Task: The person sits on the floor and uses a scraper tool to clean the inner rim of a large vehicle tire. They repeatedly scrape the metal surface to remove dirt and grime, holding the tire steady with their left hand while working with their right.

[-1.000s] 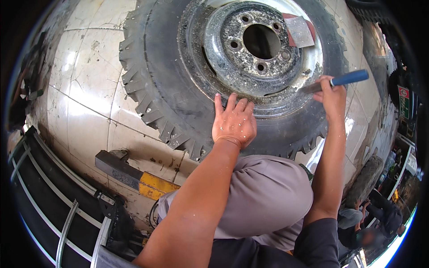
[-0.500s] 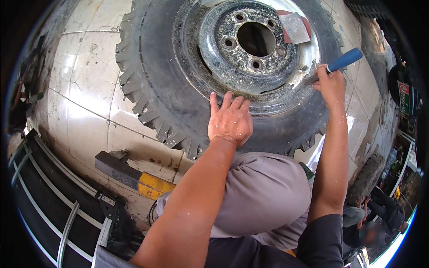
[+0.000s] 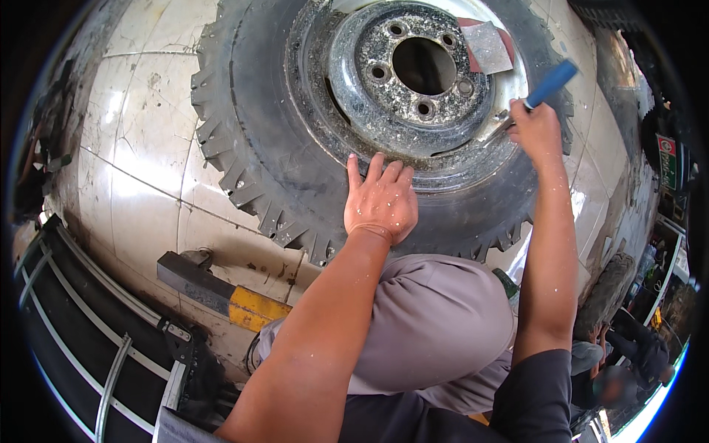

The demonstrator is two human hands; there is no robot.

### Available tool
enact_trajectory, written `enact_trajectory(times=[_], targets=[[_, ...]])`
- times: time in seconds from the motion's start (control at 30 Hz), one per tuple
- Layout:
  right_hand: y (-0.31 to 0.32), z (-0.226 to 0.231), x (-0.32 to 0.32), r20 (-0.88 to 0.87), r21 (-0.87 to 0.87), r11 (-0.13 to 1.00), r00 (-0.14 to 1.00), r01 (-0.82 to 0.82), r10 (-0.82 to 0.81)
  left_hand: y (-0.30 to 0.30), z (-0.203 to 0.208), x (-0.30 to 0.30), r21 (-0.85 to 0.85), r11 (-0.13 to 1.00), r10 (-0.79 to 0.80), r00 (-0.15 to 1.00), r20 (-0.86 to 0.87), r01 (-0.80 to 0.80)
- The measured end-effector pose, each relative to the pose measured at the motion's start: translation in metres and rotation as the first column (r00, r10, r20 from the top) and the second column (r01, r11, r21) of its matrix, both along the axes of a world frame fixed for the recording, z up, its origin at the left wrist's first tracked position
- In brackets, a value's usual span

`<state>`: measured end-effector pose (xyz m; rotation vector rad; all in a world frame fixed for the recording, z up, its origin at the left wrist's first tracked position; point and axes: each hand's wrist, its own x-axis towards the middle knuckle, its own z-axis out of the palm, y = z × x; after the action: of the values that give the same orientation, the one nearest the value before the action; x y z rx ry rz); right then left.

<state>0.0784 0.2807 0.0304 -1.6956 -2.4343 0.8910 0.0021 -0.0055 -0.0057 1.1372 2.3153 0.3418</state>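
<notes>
Tyre (image 3: 266, 125) lies flat on the tiled floor (image 3: 140, 151), its rim (image 3: 413, 139) facing up, a position that seems to keep it stable and within reach. Left hand (image 3: 381, 201) palm down on the sidewall, fingers a little apart toward the rim's edge, probably bracing. Right hand (image 3: 538, 131) clamped on the blue-handled tool (image 3: 552, 83) close to its metal, likely for control; blade angled to the rim's near right, contact unclear. Grey sheet (image 3: 487, 48) rests farther up the rim, apparently clear of the tool.
</notes>
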Motion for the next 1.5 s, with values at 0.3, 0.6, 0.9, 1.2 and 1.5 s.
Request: enact_trajectory(times=[0.3, 0.6, 0.9, 1.2, 1.5], targets=[[-0.007, 0.005, 0.008, -0.083, -0.001, 0.999, 0.996, 0.033, -0.033, -0.001, -0.002, 0.002, 0.010, 1.000, 0.003, 1.000, -0.026, -0.003], [-0.012, 0.009, 0.014, -0.212, 0.013, 0.997, 0.975, 0.073, -0.069, -0.001, -0.003, 0.001, -0.013, 1.000, -0.005, 1.000, -0.024, 0.005], [-0.009, -0.004, 0.026, -0.120, 0.036, 0.996, 0.990, 0.085, -0.080, 0.002, -0.001, 0.002, -0.015, 1.000, -0.021, 1.000, -0.023, 0.021], [-0.016, 0.002, 0.019, -0.036, 0.061, 0.997, 0.998, 0.046, -0.044, 0.001, -0.003, 0.002, -0.005, 1.000, -0.018, 0.999, -0.032, 0.018], [-0.033, 0.003, 0.011, -0.086, -0.049, 0.992, 0.989, 0.120, -0.124, 0.002, -0.002, 0.001, -0.003, 1.000, -0.014, 1.000, -0.011, 0.014]])
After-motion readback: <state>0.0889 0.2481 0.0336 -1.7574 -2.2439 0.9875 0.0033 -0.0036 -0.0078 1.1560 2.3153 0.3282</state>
